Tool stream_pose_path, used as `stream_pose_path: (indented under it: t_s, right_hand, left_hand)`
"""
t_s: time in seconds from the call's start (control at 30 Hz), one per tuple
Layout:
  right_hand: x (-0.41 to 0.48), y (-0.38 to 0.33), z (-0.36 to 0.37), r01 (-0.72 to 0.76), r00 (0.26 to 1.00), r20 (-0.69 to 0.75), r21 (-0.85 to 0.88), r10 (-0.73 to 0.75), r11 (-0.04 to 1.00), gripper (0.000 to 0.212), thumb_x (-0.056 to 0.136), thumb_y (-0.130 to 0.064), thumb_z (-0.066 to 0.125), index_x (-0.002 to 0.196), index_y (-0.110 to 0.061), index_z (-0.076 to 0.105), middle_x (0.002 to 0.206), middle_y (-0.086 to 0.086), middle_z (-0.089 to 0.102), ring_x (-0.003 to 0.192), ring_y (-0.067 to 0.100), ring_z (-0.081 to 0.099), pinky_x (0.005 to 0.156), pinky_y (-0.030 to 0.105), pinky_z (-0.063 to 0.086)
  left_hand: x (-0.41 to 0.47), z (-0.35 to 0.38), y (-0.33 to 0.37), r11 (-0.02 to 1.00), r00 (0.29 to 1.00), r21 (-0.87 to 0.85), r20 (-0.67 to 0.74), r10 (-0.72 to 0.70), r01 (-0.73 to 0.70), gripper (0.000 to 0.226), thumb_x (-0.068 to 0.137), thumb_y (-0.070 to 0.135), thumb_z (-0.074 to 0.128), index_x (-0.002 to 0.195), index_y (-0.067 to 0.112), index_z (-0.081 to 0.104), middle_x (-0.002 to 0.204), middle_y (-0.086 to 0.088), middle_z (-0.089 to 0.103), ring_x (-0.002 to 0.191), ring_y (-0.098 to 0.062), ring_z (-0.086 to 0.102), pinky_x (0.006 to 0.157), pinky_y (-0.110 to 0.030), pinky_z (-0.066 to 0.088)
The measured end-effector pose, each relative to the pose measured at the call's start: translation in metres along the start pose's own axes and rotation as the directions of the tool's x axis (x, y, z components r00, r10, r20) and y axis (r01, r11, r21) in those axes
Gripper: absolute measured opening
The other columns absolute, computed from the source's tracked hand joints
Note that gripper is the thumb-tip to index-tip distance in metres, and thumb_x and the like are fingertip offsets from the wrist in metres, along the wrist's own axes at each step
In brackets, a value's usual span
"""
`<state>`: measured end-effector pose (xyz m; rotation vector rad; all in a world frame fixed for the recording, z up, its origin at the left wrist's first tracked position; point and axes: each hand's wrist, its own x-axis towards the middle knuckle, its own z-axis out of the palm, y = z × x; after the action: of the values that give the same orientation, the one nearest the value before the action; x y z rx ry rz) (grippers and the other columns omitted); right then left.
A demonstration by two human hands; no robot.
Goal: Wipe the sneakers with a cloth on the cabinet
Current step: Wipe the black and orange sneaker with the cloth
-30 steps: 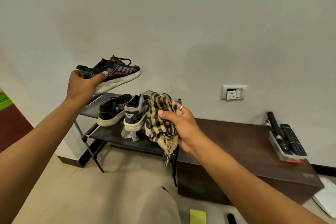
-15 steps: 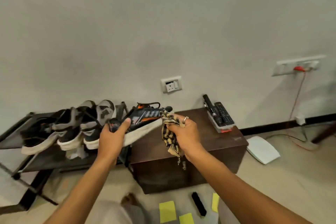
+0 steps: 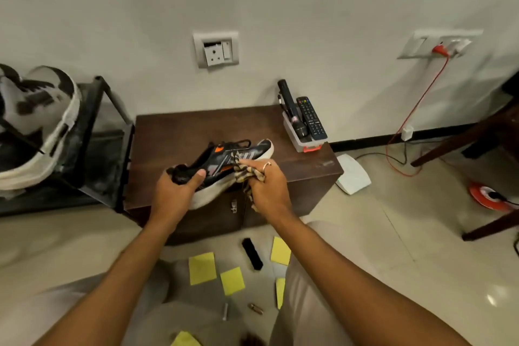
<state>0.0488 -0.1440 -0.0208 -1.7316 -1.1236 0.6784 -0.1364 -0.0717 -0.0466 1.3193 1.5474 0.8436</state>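
A: Where lay the sneaker (image 3: 224,160)?
B: Above the cabinet (image 3: 174,132) front edge; heel clasped in left hand (image 3: 171,196) grip, toe pointed far-right.
A: And the cloth (image 3: 247,174)?
B: Bunched in right hand (image 3: 266,185) curled grip, touching its midside.

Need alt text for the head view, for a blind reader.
The left hand grips a black-and-orange sneaker by the heel over a dark cabinet; the right hand holds a checked cloth against its side. A remote lies behind them.
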Motion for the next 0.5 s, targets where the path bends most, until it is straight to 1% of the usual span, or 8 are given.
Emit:
stream_pose_path:
  t_s: [0.1, 0.17, 0.2, 0.23, 0.3, 0.4, 0.43, 0.5]
  right_hand:
    - [0.019, 0.011, 0.013, 0.091, 0.996, -0.010, -0.132, -0.093, 0.987, 0.055, 0.081, 0.014, 0.053, 0.120, -0.018, 0.075, 0.118, 0.001, 0.059, 0.112, 0.013, 0.059, 0.104, 0.025, 0.047]
    - [0.030, 0.017, 0.021, 0.161, 0.986, 0.003, -0.219, -0.164, 0.962, 0.053, 0.083, 0.011, 0.056, 0.124, -0.019, 0.073, 0.122, -0.001, 0.057, 0.117, 0.017, 0.058, 0.105, 0.030, 0.049]
    - [0.034, 0.019, 0.025, 0.188, 0.982, 0.020, -0.263, -0.190, 0.946, 0.052, 0.084, 0.008, 0.059, 0.125, -0.021, 0.072, 0.123, -0.004, 0.056, 0.118, 0.017, 0.057, 0.104, 0.030, 0.049]
    - [0.037, 0.020, 0.029, 0.210, 0.977, 0.044, -0.302, -0.207, 0.930, 0.050, 0.086, 0.004, 0.061, 0.128, -0.022, 0.070, 0.125, -0.005, 0.054, 0.119, 0.015, 0.056, 0.103, 0.029, 0.049]
    - [0.038, 0.022, 0.032, 0.232, 0.973, 0.084, -0.355, -0.216, 0.906, 0.047, 0.088, -0.005, 0.066, 0.133, -0.023, 0.067, 0.129, -0.006, 0.051, 0.119, 0.013, 0.053, 0.103, 0.025, 0.047]
    - [0.041, 0.022, 0.033, 0.236, 0.972, 0.101, -0.370, -0.214, 0.898, 0.049, 0.089, -0.017, 0.070, 0.137, -0.020, 0.064, 0.130, -0.005, 0.048, 0.121, 0.012, 0.051, 0.104, 0.022, 0.043]
    - [0.042, 0.021, 0.033, 0.228, 0.974, 0.094, -0.364, -0.208, 0.903, 0.049, 0.088, -0.022, 0.070, 0.137, -0.019, 0.064, 0.130, -0.005, 0.047, 0.122, 0.011, 0.051, 0.104, 0.021, 0.043]
    - [0.045, 0.021, 0.035, 0.197, 0.980, 0.080, -0.342, -0.180, 0.919, 0.051, 0.088, -0.037, 0.070, 0.136, -0.020, 0.064, 0.130, -0.007, 0.046, 0.124, 0.010, 0.049, 0.106, 0.024, 0.043]
  left_hand:
    - [0.025, 0.004, -0.006, 0.998, 0.992, 0.066, 0.121, -0.024, 0.016, 0.042, 0.080, 0.054, 0.080, 0.107, 0.023, 0.070, 0.100, 0.005, 0.071, 0.095, -0.015, 0.065, 0.081, -0.035, 0.047]
    - [0.034, 0.006, -0.011, 0.998, 0.983, 0.061, 0.182, -0.022, 0.011, 0.054, 0.075, 0.071, 0.074, 0.103, 0.025, 0.071, 0.097, 0.006, 0.073, 0.095, -0.014, 0.068, 0.078, -0.035, 0.048]
    - [0.036, 0.008, -0.014, 0.999, 0.980, 0.046, 0.195, -0.036, 0.027, 0.060, 0.073, 0.075, 0.071, 0.107, 0.026, 0.070, 0.100, 0.008, 0.072, 0.098, -0.013, 0.067, 0.080, -0.033, 0.047]
    - [0.038, 0.011, -0.017, 0.999, 0.977, 0.025, 0.207, -0.043, 0.039, 0.058, 0.078, 0.071, 0.071, 0.114, 0.026, 0.065, 0.104, 0.010, 0.069, 0.103, -0.012, 0.064, 0.083, -0.032, 0.045]
    - [0.039, 0.017, -0.017, 0.998, 0.971, -0.005, 0.230, -0.067, 0.070, 0.053, 0.089, 0.052, 0.072, 0.129, 0.023, 0.051, 0.114, 0.012, 0.060, 0.109, -0.010, 0.056, 0.091, -0.028, 0.040]
    - [0.038, 0.020, -0.014, 0.998, 0.926, -0.038, 0.375, -0.035, 0.052, 0.083, 0.081, 0.041, 0.082, 0.143, 0.022, 0.031, 0.131, 0.006, 0.051, 0.116, -0.006, 0.054, 0.101, -0.025, 0.043]
    - [0.037, 0.021, -0.015, 0.998, 0.915, -0.043, 0.402, -0.021, 0.042, 0.090, 0.077, 0.039, 0.085, 0.144, 0.023, 0.027, 0.130, 0.007, 0.050, 0.112, -0.002, 0.058, 0.098, -0.022, 0.046]
    - [0.035, 0.025, -0.015, 0.992, 0.909, -0.100, 0.416, -0.030, 0.078, 0.085, 0.080, 0.024, 0.086, 0.139, 0.025, 0.025, 0.124, 0.010, 0.051, 0.095, 0.010, 0.065, 0.079, -0.011, 0.051]
